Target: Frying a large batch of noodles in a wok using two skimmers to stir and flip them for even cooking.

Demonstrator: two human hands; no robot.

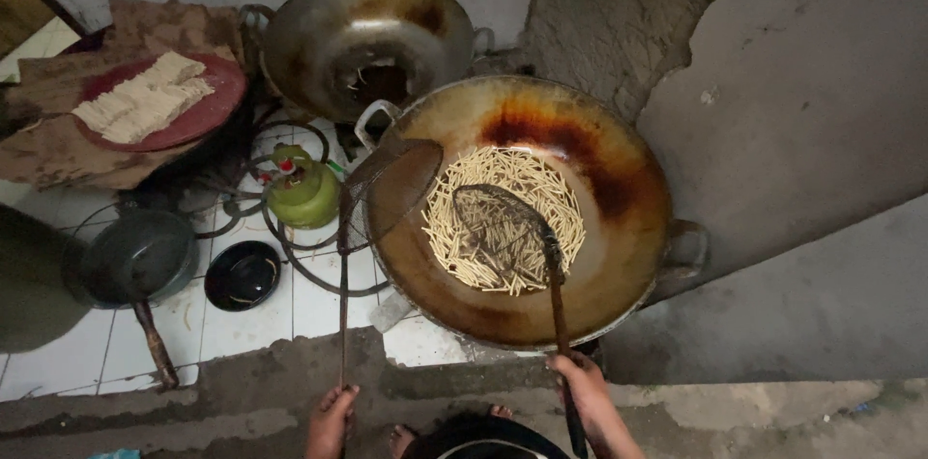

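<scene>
Right hand (583, 387) is closed around the end of a long dark handle; that handle runs up and away to a round dark mesh skimmer (498, 227), whose head is laid flat on the pale stick-shaped fried strips (507, 217) floating in brown oil. So the working end is well apart from the grip, up-frame, near the centre of the large round two-handled metal wok (628, 275). Left hand (332, 415) is closed around the bottom end of a thin metal rod; the rod is held almost vertical and ends in a wide round wire strainer (391, 190), which is tilted and propped over the wok's near-left rim, clear of the strips, just beside the wok's left loop handle. Both hands are kept at the bottom edge of frame, low over a rough concrete step (242, 391). A second empty steel wok (367, 39) is seen behind the first, touching or nearly touching it. A small green gas cylinder (302, 190) is set on white floor tiles (242, 324) to the left, near a dark round pan with a wooden handle (140, 256) and a small black bowl (242, 275). Pale raw strips are piled on a red round tray (198, 106) at far left.
</scene>
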